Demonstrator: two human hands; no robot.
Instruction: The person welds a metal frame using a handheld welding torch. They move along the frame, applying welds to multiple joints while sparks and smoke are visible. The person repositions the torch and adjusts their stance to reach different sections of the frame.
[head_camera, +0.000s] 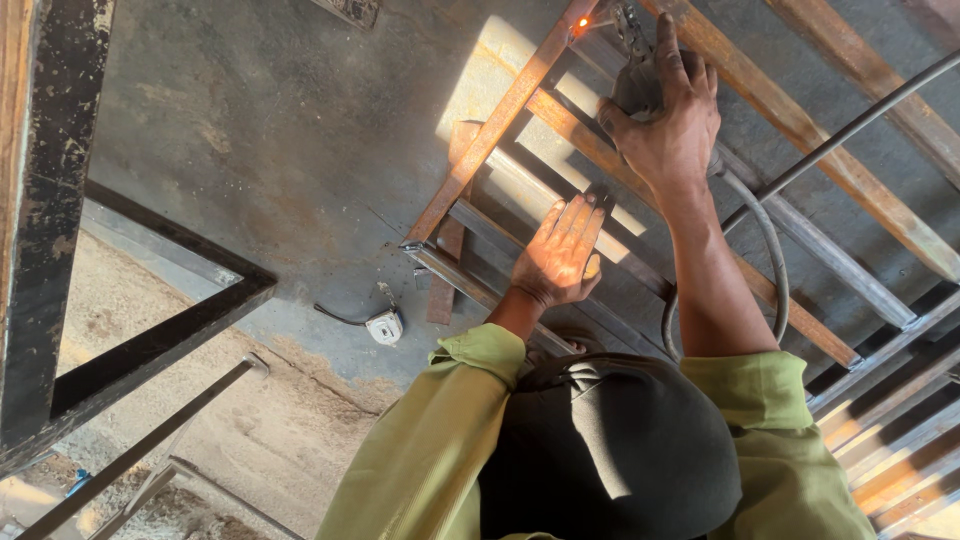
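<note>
Our hands on the rusty steel frame, an orange glow at its far joint.

Our right hand (668, 120) has its fingers closed around the welding holder (633, 85), whose tip meets the frame (500, 115) at a glowing spot (583, 21). Our left hand (560, 255) lies flat, fingers spread, on a nearer bar. A grey cable (770, 240) trails right; a small white box (384, 326) sits left on the floor.

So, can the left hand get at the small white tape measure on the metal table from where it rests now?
Probably yes. The left hand lies flat on the metal frame, and the tape measure sits on the table just beside the frame's corner. Nothing lies between them.
</note>
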